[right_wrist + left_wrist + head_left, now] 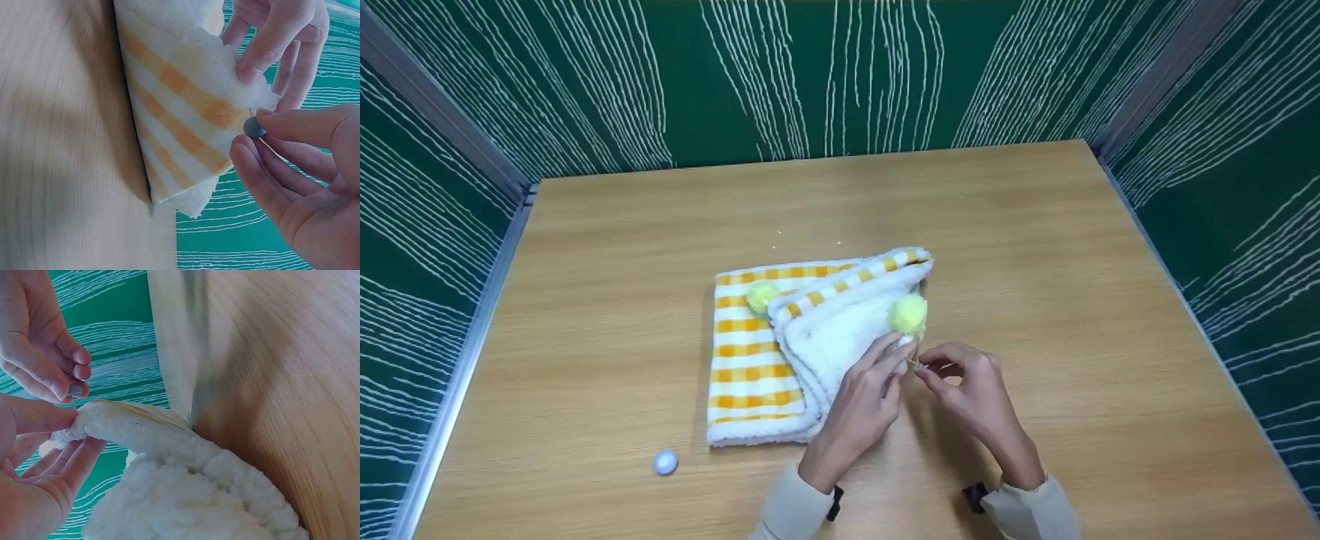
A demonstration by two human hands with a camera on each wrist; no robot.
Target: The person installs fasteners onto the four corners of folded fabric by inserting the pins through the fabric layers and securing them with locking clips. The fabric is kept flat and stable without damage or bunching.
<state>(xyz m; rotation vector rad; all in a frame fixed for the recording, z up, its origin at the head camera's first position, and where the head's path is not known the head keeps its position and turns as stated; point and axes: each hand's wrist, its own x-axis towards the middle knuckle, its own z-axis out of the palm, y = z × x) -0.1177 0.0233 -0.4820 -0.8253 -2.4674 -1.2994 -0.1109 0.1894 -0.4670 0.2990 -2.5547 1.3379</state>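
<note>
A yellow-and-white checked cloth [754,352] with white fleece backing lies on the table, its right part folded over so the fleece [840,334] faces up. Two pale yellow pom-poms show, one [909,313] by the hands and another [763,297] farther left. My left hand [861,405] pinches the raised fleece edge [112,421] between thumb and fingers. Close beside it, my right hand [976,391] pinches a small pin with a rounded blue-grey head [254,128]. Its thin metal shank stands at the cloth edge; the tip is hidden.
A small round pale-blue piece [665,462] lies on the wooden table [570,337], left of the cloth's front corner. Several tiny white specks are scattered behind the cloth. Green panels [862,82] with white line patterns border the table at the back and sides.
</note>
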